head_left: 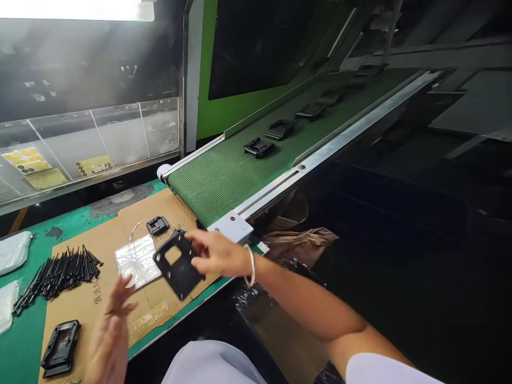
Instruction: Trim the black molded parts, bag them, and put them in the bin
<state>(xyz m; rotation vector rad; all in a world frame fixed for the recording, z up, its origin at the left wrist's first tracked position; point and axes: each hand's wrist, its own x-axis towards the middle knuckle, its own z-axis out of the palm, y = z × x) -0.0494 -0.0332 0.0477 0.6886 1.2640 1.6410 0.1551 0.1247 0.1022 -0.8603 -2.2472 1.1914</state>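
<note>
Right hand (218, 253) clenches a black plastic plate with a square window (180, 277) by its upper right edge, lifted and tilted above the centre of the frame. Left hand (110, 333) is open at lower left, fingers spread, gripping nothing, just below the plate.

Handling note: an edge grip seems best, leaving the window unobstructed and the plate steady.

Room: the white conveyor end bracket (230, 226) sits just beyond my right fingers. The plate overhangs a cardboard sheet (80, 320), near a clear plastic bag (136, 261) and a black housing (158, 225). Black pins (60, 280) lie at left. The sheet's near edge runs close under the plate, so I note limited room there.
</note>
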